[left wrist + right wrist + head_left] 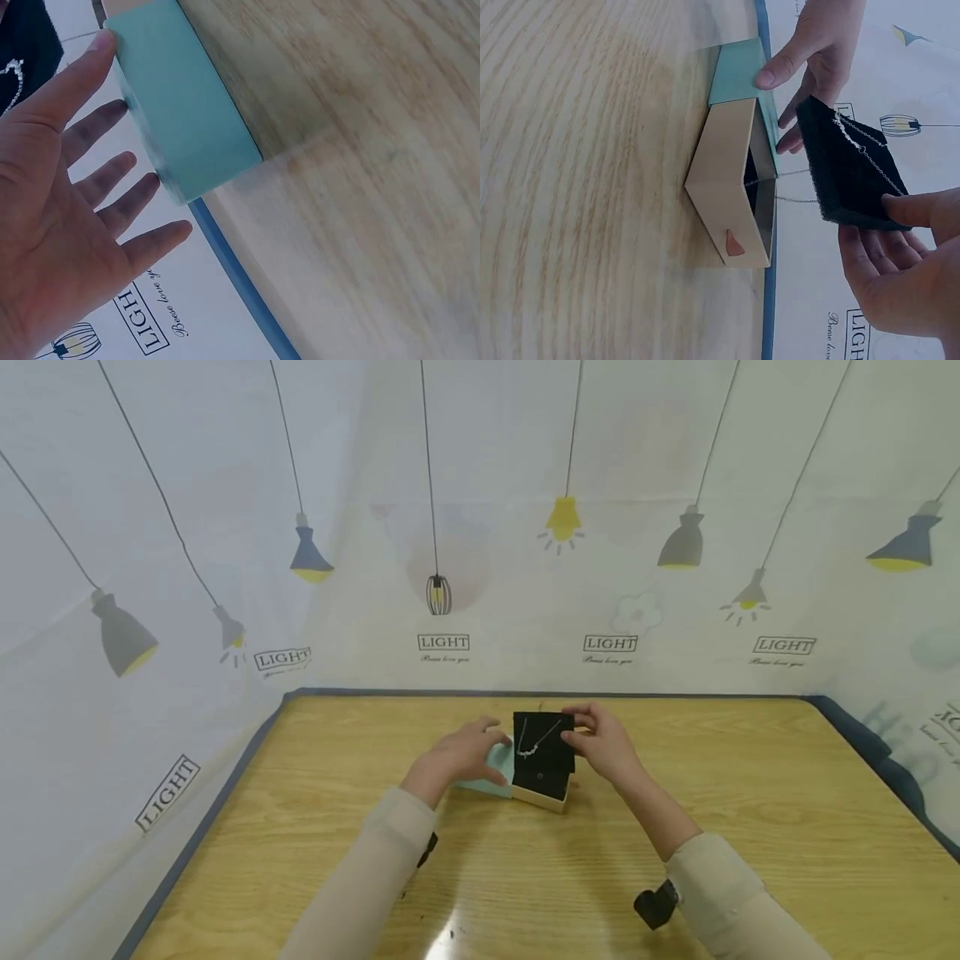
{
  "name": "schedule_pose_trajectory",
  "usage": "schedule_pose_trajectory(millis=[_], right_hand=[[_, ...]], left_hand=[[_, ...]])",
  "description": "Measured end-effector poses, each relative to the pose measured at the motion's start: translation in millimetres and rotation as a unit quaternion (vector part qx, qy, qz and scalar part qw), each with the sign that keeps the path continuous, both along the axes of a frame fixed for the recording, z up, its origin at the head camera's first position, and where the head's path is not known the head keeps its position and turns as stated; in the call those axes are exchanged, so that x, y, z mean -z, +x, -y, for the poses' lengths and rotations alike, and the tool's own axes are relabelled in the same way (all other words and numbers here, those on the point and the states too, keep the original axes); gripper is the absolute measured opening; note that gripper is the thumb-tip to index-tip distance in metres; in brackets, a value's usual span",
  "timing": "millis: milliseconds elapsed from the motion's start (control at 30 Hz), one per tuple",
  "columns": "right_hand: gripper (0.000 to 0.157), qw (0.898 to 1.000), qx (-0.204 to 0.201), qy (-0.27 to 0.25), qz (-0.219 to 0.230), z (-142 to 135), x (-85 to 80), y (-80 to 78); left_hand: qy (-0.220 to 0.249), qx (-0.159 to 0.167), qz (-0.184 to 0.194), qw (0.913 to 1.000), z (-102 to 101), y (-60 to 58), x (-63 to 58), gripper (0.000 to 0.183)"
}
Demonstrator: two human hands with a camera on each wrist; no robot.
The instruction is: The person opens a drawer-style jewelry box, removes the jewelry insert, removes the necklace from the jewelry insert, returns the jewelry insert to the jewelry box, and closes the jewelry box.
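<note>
Head view: near the middle of a wooden table [525, 893], a small box sits with its cream drawer [540, 799] out to the right of its teal sleeve [483, 787]. Above the drawer, the right hand [606, 747] pinches the right edge of a black pad [545, 739] bearing a silvery necklace [528, 750]; the left hand [459, 756] is loosely spread around the sleeve, gripping nothing. Left wrist view: the fingers are parted, the thumb tip at the sleeve's edge, though firm contact is hard to tell. Right wrist view: thin chain strands run from the pad toward the drawer, whose end wall has a pinkish tab [735, 243]. The pad looks light, slightly soft and grippy, best held by its edges; the chain seems fine, slippery and easily snagged; the drawer probably light, stiff card, suited to its tab.
</note>
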State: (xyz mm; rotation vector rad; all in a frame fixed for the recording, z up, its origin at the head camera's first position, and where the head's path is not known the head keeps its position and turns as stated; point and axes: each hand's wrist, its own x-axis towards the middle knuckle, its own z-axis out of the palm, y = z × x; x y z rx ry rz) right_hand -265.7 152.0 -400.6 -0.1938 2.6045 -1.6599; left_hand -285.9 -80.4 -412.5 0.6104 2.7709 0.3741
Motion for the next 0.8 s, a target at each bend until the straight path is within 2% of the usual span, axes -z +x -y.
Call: schedule_pose_trajectory(millis=[133,267,367,467,600,800], right_hand=[[0.038,1.000,0.004,-0.001,-0.019,1,-5.0,-0.1],[0.037,1.000,0.011,-0.005,-0.029,1,-11.2,0.8],[0.037,0.999,0.017,-0.014,-0.030,0,-15.7,1.5],[0.037,0.999,0.018,-0.023,-0.032,0,-20.0,1.4],[0.037,0.998,0.016,-0.042,-0.035,1,-26.0,0.0],[0.040,0.997,0.015,-0.063,-0.031,1,-37.2,-1.6]], left_hand=[[0.014,0.004,-0.017,0.9997,3,-0.1,0.0,0.066],[0.042,0.004,-0.050,0.9979,4,-1.8,-6.6,0.056],[0.080,-0.020,-0.070,0.9941,4,-2.4,-12.8,0.046],[0.145,-0.055,-0.077,0.9850,4,-1.1,-20.2,0.037],[0.255,-0.081,-0.061,0.9615,2,0.8,-32.1,0.030],[0.406,-0.093,0.008,0.9093,-4,-1.1,-44.1,0.037]])
